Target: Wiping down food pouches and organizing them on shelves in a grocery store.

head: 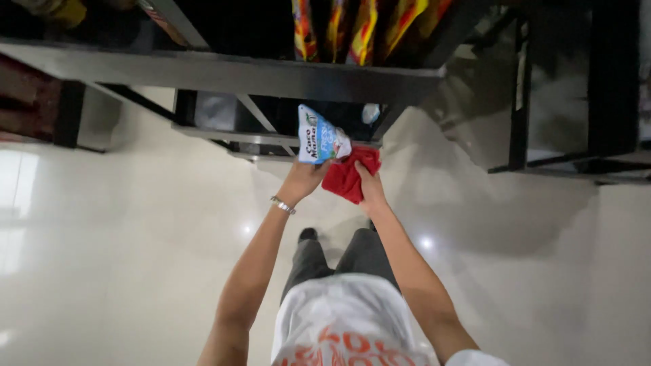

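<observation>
A: Glossy floor [122, 271], dark shelf [224, 74]; left hand [302, 179] fingers clamped on blue-white pouch [320, 139].
B: Right hand [369, 190] presses red cloth [349, 175] against it; wiping step, seemingly; turn pouch next.

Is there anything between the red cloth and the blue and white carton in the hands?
Nothing visible. The right hand presses the red cloth straight against the blue and white carton, which the left hand holds from below in front of the dark shelf.
</observation>
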